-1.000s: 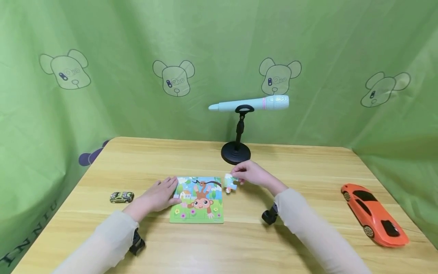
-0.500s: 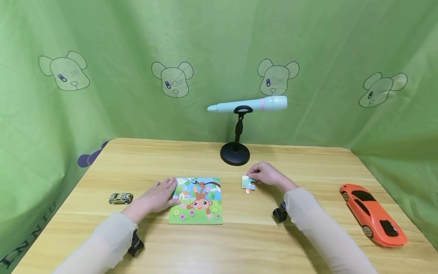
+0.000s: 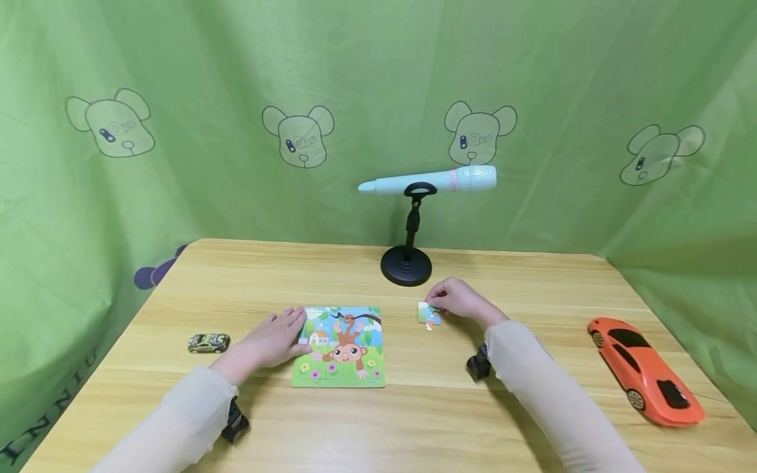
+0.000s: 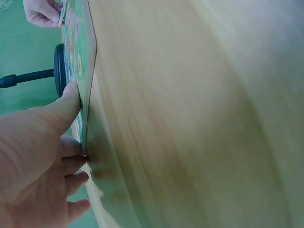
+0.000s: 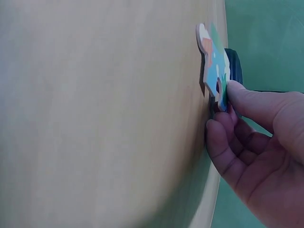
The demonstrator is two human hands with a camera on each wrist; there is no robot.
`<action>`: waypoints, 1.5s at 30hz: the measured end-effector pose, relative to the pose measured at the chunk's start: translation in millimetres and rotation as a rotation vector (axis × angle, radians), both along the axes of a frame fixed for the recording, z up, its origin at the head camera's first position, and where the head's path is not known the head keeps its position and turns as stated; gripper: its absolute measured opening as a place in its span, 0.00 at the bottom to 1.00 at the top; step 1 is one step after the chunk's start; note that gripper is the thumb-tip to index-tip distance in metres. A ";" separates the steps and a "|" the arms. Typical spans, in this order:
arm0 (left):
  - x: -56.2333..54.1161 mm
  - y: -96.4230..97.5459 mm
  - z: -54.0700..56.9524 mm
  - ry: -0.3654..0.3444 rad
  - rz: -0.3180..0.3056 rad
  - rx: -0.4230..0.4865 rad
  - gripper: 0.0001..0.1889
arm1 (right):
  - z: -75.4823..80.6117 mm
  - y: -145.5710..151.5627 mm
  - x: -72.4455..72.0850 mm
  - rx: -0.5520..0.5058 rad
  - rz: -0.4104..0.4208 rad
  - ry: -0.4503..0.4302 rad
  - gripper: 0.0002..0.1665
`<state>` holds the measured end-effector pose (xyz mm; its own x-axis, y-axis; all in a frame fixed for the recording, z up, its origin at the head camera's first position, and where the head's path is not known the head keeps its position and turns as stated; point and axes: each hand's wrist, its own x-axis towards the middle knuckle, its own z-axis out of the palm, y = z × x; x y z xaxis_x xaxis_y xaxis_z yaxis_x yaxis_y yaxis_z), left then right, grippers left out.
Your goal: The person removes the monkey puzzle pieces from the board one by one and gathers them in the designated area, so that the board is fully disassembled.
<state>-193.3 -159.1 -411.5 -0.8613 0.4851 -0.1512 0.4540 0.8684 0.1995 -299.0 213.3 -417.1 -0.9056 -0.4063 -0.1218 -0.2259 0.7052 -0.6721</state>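
Note:
My right hand (image 3: 464, 301) pinches a jigsaw puzzle piece (image 3: 429, 315) between thumb and fingers, to the right of the puzzle board. The piece (image 5: 214, 61) is mostly light blue with green and white patches and an orange-pink tab; in the right wrist view it is tilted, close to the table. A picture puzzle with a monkey, a house and flowers (image 3: 340, 351) lies flat on the table. My left hand (image 3: 273, 341) rests on the puzzle's left edge. In the left wrist view, its thumb (image 4: 71, 97) lies on the top face while other fingers extend past the edge.
Behind the puzzle, a black stand (image 3: 407, 266) holds a light blue microphone (image 3: 428, 180). A small patterned toy car (image 3: 209, 342) stands left of my left hand. At the right of the wooden table (image 3: 378, 427) is an orange toy car (image 3: 646, 371). A green curtain (image 3: 207, 131) hangs behind.
My right hand has carried the piece rightward, away from the puzzle's edge, and the piece has turned. Over the last half second it has only tilted slightly. My left hand stays in place.

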 end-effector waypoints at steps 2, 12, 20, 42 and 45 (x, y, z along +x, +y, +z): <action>0.2 0.2 0.5 0.000 -0.001 0.003 0.38 | 0.0 -0.8 -1.2 0.001 0.002 -0.002 0.08; 1.4 0.6 2.8 0.000 -0.003 0.007 0.38 | 3.2 -3.5 -0.2 -0.005 -0.015 -0.013 0.07; 0.3 -0.4 -0.2 0.000 -0.003 0.002 0.38 | 5.3 -3.9 0.8 -0.014 -0.022 -0.016 0.07; -3.6 -3.1 -4.0 0.010 -0.021 -0.003 0.39 | 24.2 -98.5 21.8 -0.034 0.335 0.139 0.09; -3.2 -3.0 -3.8 0.007 -0.019 -0.003 0.39 | 19.1 -113.2 23.6 -0.013 0.374 0.128 0.09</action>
<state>-196.5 -162.1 -415.3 -0.8530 0.5009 -0.1465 0.4719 0.8602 0.1932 -275.3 100.1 -397.9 -0.7020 -0.7121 -0.0104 -0.5484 0.5499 -0.6299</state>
